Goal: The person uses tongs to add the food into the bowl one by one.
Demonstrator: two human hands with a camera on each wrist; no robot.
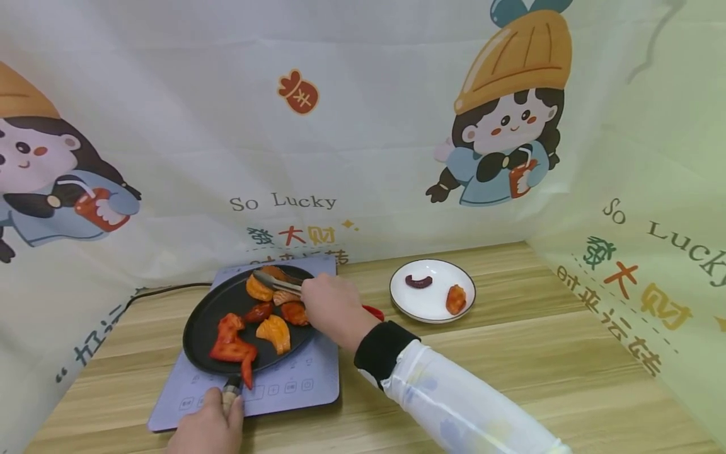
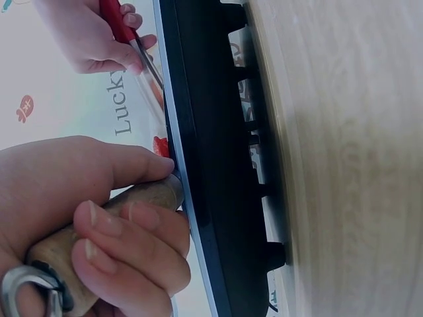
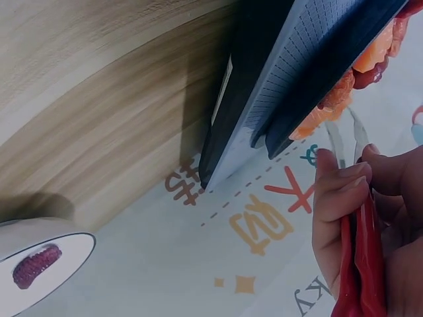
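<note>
On the handle (image 2: 153,193) of a black frying pan (image 1: 203,328), my left hand (image 1: 208,421) curls its fingers, with the thumb along the top. My right hand (image 1: 333,308) holds red-handled metal tongs (image 3: 365,254) over the far side of the pan. In the head view the tongs' tips lie beside an orange piece (image 1: 259,288); whether they pinch anything, I cannot tell. A red chicken wing (image 1: 231,343) lies near the handle, its tip over the rim. A ridged orange piece (image 1: 275,334) and several reddish-brown pieces share the pan.
Beneath the pan is a pale induction cooker (image 1: 320,381) with a black cord (image 1: 170,289) running left. To the right, a white dark-rimmed plate (image 1: 432,310) bears a dark curved piece (image 1: 418,282) and a reddish-orange piece (image 1: 456,299). A printed cloth (image 1: 386,126) hangs behind the wooden table (image 1: 499,359).
</note>
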